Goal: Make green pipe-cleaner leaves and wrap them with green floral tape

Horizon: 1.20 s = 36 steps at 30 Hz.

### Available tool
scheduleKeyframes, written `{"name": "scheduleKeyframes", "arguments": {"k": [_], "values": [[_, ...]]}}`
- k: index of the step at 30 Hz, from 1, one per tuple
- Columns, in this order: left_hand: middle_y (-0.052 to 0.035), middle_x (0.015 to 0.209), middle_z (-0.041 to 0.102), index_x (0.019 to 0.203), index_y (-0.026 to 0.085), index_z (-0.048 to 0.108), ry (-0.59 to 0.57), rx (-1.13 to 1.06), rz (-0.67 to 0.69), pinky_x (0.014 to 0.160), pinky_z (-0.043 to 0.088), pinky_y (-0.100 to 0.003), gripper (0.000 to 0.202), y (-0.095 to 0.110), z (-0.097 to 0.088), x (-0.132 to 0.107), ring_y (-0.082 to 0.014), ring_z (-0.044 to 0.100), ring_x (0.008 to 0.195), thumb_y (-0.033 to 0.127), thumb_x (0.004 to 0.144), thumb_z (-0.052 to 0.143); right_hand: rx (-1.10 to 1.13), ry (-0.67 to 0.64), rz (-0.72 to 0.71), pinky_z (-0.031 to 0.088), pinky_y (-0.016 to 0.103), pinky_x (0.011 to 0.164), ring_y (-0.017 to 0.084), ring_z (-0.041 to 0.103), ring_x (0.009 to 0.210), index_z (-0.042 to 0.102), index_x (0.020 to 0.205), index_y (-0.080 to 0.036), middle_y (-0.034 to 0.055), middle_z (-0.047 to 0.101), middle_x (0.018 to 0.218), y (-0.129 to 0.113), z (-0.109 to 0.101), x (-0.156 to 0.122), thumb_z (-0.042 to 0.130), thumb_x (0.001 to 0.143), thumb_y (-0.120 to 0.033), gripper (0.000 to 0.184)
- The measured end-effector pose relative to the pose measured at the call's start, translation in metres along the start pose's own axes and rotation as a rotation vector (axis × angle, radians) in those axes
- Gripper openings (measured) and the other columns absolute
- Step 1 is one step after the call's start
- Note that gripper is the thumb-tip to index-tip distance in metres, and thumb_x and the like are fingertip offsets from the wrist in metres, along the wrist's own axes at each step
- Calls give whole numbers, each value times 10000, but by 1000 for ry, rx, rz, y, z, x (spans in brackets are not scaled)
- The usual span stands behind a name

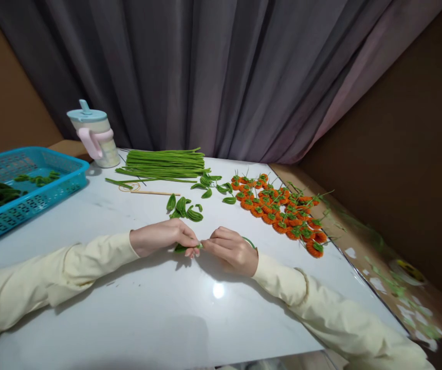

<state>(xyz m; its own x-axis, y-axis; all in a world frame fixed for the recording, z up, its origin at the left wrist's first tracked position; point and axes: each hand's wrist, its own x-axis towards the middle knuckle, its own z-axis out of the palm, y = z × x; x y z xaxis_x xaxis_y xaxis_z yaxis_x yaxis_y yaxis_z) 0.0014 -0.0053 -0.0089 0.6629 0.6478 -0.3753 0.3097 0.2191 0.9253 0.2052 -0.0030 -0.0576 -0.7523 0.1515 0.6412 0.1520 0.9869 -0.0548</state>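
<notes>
Above the front half of the white table, both hands meet with fingertips pinched together. My left hand (169, 237) is closed on a small leaf shape (180, 248) bent from fuzzy green pipe cleaner. Close against it, my right hand (233, 250) pinches the green pipe cleaner at the leaf's end; a thin green length (249, 241) curves out behind this hand. The fingers hide most of the join. Just beyond my left hand lies a cluster of similar green leaves (182, 206), and more leaves (221, 188) are scattered farther back.
A bundle of straight green pipe cleaners (165, 164) lies at the back, near a thin wooden stick (155, 193). Many orange fuzzy pieces with green tops (280, 205) cover the right side. At left stand a blue basket (51, 198) and a lidded cup (97, 134).
</notes>
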Motion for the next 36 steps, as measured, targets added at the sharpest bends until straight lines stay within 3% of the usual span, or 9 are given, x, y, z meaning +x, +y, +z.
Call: {"name": "scheduleKeyframes", "arguments": {"k": [4, 7, 12, 15, 19, 23, 28, 33, 36], "values": [[-14, 540, 560, 552, 145, 612, -42, -110, -69, 615, 393, -241, 230, 0, -2, 2, -164, 566, 634, 299, 721, 583, -95, 32, -89, 437, 321, 607, 198, 518, 695, 502, 1047, -52, 109, 599, 703, -2, -2, 2, 377, 888, -57, 202], [-28, 589, 587, 604, 146, 603, 18, 159, 7, 654, 395, -262, 286, 3, 3, -3, -172, 559, 654, 332, 797, 504, -48, 26, -60, 439, 319, 609, 195, 516, 694, 528, 1010, -58, 110, 597, 697, -1, -1, 2, 370, 900, -74, 193], [-96, 949, 612, 937, 159, 592, 377, 938, 448, 837, 329, -365, 273, 0, 13, -12, -261, 505, 949, 399, 816, 545, 214, 36, 247, 437, 252, 580, 150, 514, 636, 611, 855, -105, 78, 571, 661, 0, 0, 3, 387, 940, -212, 262], [-101, 962, 612, 981, 160, 561, 351, 1210, 601, 863, 297, -383, 187, -6, 14, -13, -245, 498, 977, 227, 904, 404, 384, 10, 454, 420, 208, 545, 111, 513, 569, 640, 786, -120, 53, 589, 669, -2, -2, 7, 473, 917, -289, 271], [-81, 840, 620, 907, 143, 563, 347, 1383, 646, 851, 300, -374, 276, -10, 12, -13, -209, 521, 863, 83, 897, 294, 607, -4, 636, 442, 194, 591, 114, 570, 616, 660, 834, -120, 51, 654, 729, -2, -4, 11, 542, 878, -325, 241], [-71, 809, 615, 874, 134, 565, 366, 1331, 622, 818, 322, -355, 283, -7, 12, -15, -186, 518, 779, 78, 887, 289, 693, -11, 669, 453, 197, 614, 132, 600, 672, 663, 852, -121, 62, 665, 771, -1, -3, 10, 575, 855, -365, 260], [-13, 718, 616, 831, 172, 600, 222, 1084, 430, 753, 345, -292, 203, 4, 9, -16, -156, 501, 692, 181, 877, 402, 494, 24, 496, 440, 255, 664, 138, 551, 650, 673, 813, -133, 62, 634, 700, 0, -1, 8, 519, 889, -411, 327], [-7, 703, 657, 779, 154, 617, -5, 558, 122, 621, 380, -212, 171, 9, -3, -9, -127, 547, 645, 264, 826, 494, 377, 41, 314, 414, 304, 705, 133, 539, 623, 660, 820, -124, 60, 615, 666, 0, 0, 8, 464, 932, -334, 309], [-25, 687, 663, 773, 133, 627, -160, 253, 15, 589, 384, -210, 176, 4, -13, 0, -127, 550, 630, 298, 765, 566, 306, 54, 238, 404, 313, 700, 137, 533, 632, 653, 861, -107, 63, 606, 656, -1, 2, 6, 442, 937, -247, 264]]}}
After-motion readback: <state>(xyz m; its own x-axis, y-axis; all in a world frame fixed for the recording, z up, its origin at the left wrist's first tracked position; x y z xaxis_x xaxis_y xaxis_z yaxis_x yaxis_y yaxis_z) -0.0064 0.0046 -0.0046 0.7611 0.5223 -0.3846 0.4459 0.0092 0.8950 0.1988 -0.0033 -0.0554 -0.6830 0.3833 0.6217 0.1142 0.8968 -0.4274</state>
